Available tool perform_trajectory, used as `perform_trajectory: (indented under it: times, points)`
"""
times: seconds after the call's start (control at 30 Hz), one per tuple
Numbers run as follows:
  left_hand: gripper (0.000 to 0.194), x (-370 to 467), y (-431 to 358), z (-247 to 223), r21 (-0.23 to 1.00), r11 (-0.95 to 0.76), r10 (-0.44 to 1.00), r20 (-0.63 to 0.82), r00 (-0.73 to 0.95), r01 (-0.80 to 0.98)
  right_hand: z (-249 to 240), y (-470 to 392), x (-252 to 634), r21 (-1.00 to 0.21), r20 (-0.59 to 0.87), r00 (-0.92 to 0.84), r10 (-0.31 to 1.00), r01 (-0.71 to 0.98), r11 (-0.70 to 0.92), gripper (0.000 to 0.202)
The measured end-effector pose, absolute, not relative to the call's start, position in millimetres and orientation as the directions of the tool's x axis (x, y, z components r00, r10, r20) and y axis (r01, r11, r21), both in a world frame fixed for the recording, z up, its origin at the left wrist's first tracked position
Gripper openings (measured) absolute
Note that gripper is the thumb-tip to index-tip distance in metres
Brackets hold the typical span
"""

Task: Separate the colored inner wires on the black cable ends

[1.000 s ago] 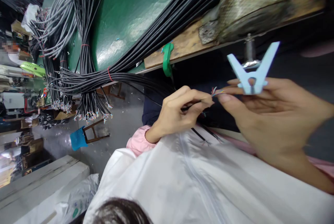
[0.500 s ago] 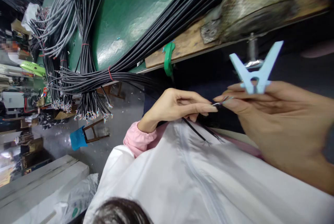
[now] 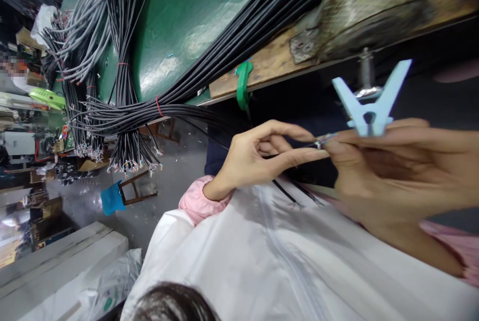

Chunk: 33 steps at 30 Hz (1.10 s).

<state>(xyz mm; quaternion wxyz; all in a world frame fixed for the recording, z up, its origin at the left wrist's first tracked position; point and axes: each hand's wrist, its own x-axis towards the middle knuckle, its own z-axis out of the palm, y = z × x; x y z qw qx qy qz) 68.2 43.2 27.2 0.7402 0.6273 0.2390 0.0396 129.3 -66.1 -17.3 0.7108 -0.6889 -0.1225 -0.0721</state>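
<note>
Near 3 o'clock, thin coloured wires (image 3: 328,137) fan from the tip of a smooth black cable (image 3: 276,155). The left hand (image 3: 250,159) lets its thumb and forefinger nearly meet around that tip, and the right hand (image 3: 389,171) pinches the wires between thumb and fingertip. A pale-blue plastic clip (image 3: 366,112), V-shaped and matt, stands at 11 o'clock from the right hand, overlapping its fingers; whether they touch, I cannot tell. Behind the clip is a shiny metal rod (image 3: 367,71).

At 4 o'clock, 2 loose cable ends (image 3: 286,193) lie over the creased white apron (image 3: 232,261). At 11 o'clock spreads a glossy green table (image 3: 175,27), edged by a scuffed wooden board (image 3: 262,68) at 12. Long black cables (image 3: 232,44) cross it, tied with a red band (image 3: 159,105) at 10 o'clock. On the grey floor (image 3: 175,166), a blue-seated stool (image 3: 112,198) shows at 8 o'clock.
</note>
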Motion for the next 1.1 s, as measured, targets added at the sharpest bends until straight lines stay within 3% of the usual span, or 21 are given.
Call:
perform_trajectory:
  times: [0.13,0.2,0.3,0.4,0.5,0.63,0.8,0.9,1.1]
  points:
    - [0.069,64,57,22,0.953,0.173,0.182,-0.280,0.943,0.249,-2,-65,131,-0.998,0.005,0.991,0.136,-0.004,0.065,0.052]
    - [0.067,62,61,19,0.962,0.105,0.126,-0.263,0.956,0.251,4,-65,132,-0.997,-0.046,0.981,0.189,-0.058,0.060,0.059]
    - [0.052,58,63,17,0.957,-0.151,0.085,-0.238,0.968,0.249,6,-69,135,-0.998,-0.015,0.966,0.259,-0.028,0.050,0.064]
    - [0.040,55,62,16,0.882,-0.436,0.063,-0.170,0.983,0.181,0,-77,138,-0.995,0.078,0.950,0.303,0.093,-0.036,0.056]
    - [0.035,53,62,12,0.836,-0.534,0.034,-0.128,0.991,0.127,-7,-84,139,-0.981,0.145,0.931,0.336,0.179,-0.072,0.040]
    - [0.041,50,64,4,0.850,-0.522,0.026,-0.065,0.998,0.070,-6,-85,141,-0.992,0.120,0.962,0.243,0.105,0.073,0.036]
    - [0.046,49,65,2,0.867,-0.496,0.005,-0.053,0.999,0.048,11,-86,145,-0.996,0.090,0.839,0.537,0.063,0.070,0.042]
    - [0.047,51,64,8,0.902,-0.431,-0.014,-0.010,1.000,0.003,21,-88,148,-0.992,0.126,0.801,0.585,0.091,0.089,0.042]
    - [0.045,57,68,26,0.910,-0.299,0.013,-0.298,0.954,0.289,21,-97,155,-1.000,-0.015,0.756,0.654,-0.022,0.003,0.047]
